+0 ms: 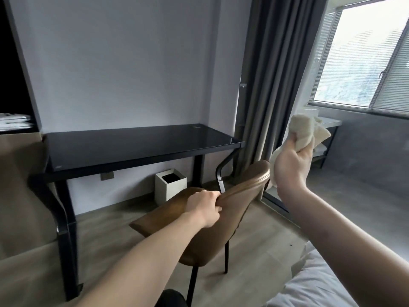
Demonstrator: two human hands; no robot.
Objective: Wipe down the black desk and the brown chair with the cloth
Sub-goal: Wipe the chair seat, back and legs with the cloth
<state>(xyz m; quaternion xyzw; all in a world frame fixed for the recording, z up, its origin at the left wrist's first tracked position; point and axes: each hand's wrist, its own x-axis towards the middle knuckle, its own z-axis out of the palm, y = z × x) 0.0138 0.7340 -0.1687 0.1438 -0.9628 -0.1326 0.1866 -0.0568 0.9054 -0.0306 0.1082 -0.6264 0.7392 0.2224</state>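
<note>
Head view: left hand (203,206) grips the chair (221,220) backrest edge; the chair stands before the desk (132,147), backrest top edge running up-right. Right hand (292,167) clutches the bunched cloth (306,132), raised right of the chair.

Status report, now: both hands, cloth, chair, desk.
Left hand grips brown chair backrest edge, chair tilted. Right hand holds cloth raised, off every surface. Black desk top bare. White bin under desk, nothing blocking.
</note>
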